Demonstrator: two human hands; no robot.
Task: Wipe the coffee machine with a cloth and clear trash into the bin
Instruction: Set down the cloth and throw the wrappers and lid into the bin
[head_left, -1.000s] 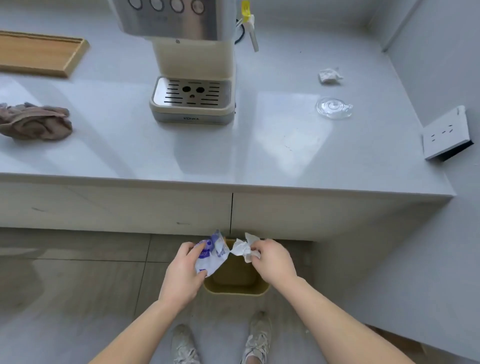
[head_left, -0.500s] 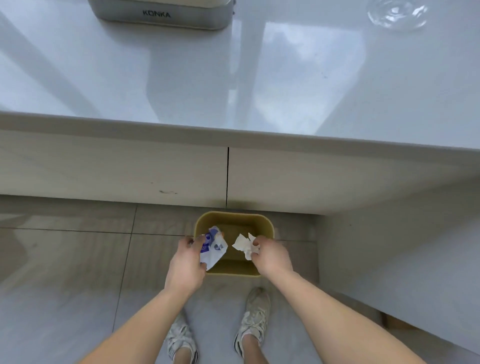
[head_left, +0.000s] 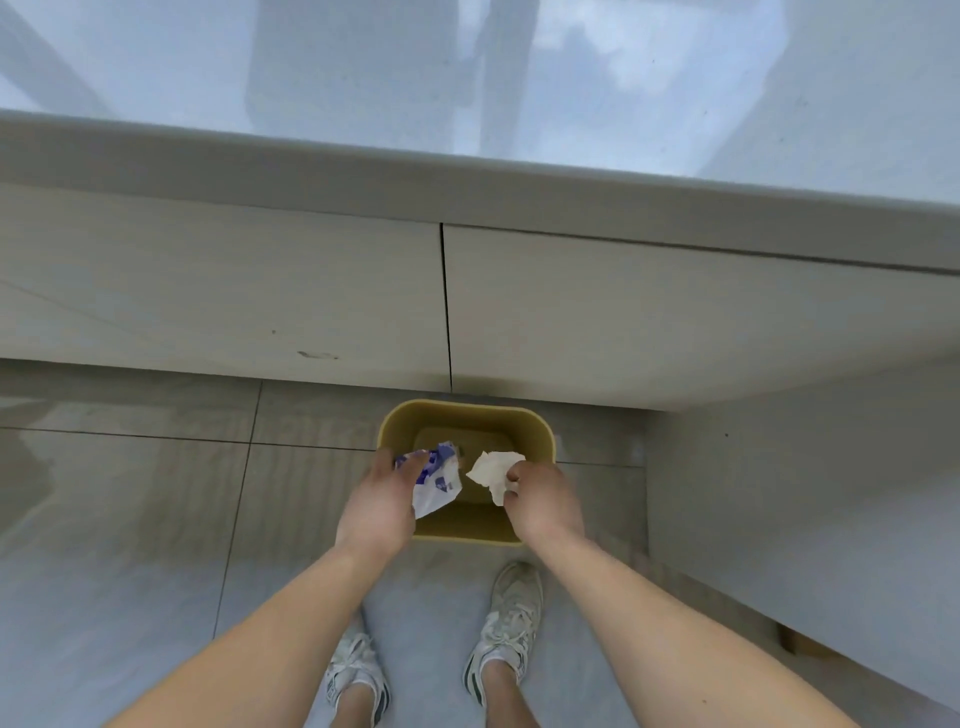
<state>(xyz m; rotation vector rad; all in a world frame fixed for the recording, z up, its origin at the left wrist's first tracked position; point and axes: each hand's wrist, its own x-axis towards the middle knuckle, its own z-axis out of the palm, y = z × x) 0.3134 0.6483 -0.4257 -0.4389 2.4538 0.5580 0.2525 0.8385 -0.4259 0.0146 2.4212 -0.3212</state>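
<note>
A small olive-yellow bin (head_left: 540, 436) stands on the tiled floor against the cabinet front. Both hands hover over its open top. My left hand (head_left: 382, 506) grips a crumpled white and blue wrapper (head_left: 436, 480) over the bin's left half. My right hand (head_left: 543, 501) pinches a crumpled white tissue (head_left: 493, 470) over the right half. The bin's bottom looks bare. The coffee machine and the cloth are out of view.
The glossy grey countertop (head_left: 363, 78) fills the top of the view, its edge overhanging two pale cabinet doors (head_left: 260, 291). A cabinet side panel (head_left: 805, 493) rises on the right. My two white sneakers (head_left: 511, 618) stand just behind the bin.
The view has tilted further down, so the coffee machine base and the clear lid left the frame. Both hands stay over the bin, still holding the wrapper and the tissue.
</note>
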